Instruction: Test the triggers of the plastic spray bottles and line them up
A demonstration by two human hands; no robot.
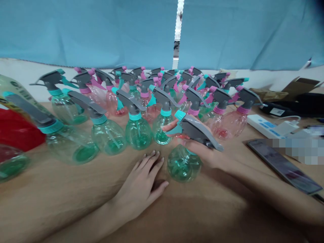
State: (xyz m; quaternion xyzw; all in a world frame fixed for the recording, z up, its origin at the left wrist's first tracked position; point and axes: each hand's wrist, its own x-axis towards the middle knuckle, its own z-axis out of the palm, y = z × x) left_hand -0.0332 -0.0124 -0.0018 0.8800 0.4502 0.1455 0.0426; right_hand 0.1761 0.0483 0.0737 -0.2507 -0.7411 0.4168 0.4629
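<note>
My right hand is wrapped round the neck of a clear green spray bottle with a grey and turquoise trigger head. The bottle is upright, at the front of a group of similar ones; whether its base touches the table is hard to tell. My left hand lies palm down on the wooden table, fingers stretched out and holding nothing, just left of that bottle. Ahead of it stand a green spray bottle and another green spray bottle.
Several green and pink spray bottles crowd the back, including a pink one at right. A phone and a white power strip lie at right. A red item is at left. A blue curtain hangs behind.
</note>
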